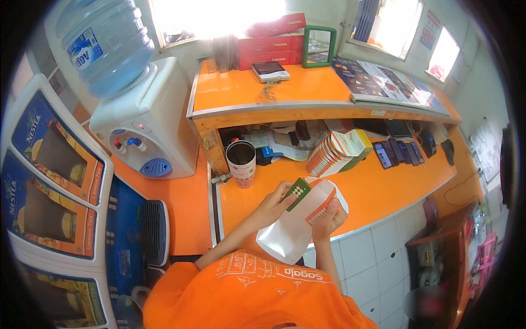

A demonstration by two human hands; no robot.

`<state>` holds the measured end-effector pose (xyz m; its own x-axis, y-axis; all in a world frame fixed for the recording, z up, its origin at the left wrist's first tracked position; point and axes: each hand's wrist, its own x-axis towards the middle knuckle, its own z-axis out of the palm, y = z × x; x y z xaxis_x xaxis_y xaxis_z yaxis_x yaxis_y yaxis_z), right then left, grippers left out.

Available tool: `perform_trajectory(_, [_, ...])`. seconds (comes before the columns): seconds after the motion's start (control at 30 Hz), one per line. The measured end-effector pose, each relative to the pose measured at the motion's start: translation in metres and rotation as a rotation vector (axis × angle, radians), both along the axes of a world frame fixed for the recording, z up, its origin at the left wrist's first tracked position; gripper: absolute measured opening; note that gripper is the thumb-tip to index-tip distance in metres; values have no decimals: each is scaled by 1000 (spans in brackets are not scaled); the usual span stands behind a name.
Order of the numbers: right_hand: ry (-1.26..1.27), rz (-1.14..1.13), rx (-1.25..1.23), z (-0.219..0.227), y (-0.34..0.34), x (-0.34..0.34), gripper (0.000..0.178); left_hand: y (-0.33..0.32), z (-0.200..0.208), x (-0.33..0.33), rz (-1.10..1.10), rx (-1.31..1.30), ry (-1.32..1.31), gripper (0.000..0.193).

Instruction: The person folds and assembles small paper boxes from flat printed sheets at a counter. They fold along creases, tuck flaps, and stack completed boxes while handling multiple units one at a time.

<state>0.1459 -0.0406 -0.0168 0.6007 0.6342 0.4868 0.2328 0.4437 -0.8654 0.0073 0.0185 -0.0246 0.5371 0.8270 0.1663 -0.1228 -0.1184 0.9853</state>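
Between my hands, in front of my chest, is a partly folded cardboard food box (285, 234), white inside with green and orange patterned sides. My left hand (275, 207) grips its green side panel, the thumb lying over the pattern. At the orange side, my right hand (331, 218) pinches the panel near its upper corner. The long white flap hangs toward my shirt. Just beyond the box, a row of flat, nested orange-and-white cartons (332, 155) leans on the orange counter (274, 181). A tall patterned paper cup (241, 171) with dark contents stands to the left.
Several phones (399, 152) lie at the right under the raised shelf (307, 88). That shelf bears a small scale (270, 72), red boxes (268, 46) and a green frame (319, 46). At left stand a water dispenser (148, 120) and a drink machine (55, 181).
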Motion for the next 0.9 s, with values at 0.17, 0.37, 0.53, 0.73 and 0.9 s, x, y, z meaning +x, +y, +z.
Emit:
perform_trajectory(0.17, [-65, 115, -201, 9, 5, 0, 36, 0, -8, 1, 430, 152, 137, 48])
perform_trajectory(0.37, [-806, 121, -266, 15, -12, -7, 89, 22, -15, -16, 620, 342, 298, 58])
perform_trajectory(0.53, [-919, 235, -449, -2, -10, -3, 54, 19, -8, -15, 515, 321, 237, 50])
perform_trajectory(0.73, [-662, 104, -300, -7, -8, 13, 22, 16, 9, -25, 326, 700, 446, 28])
perform_trajectory(0.9, [-422, 146, -264, -1, -13, 9, 17, 17, 13, -31, 130, 307, 516, 31])
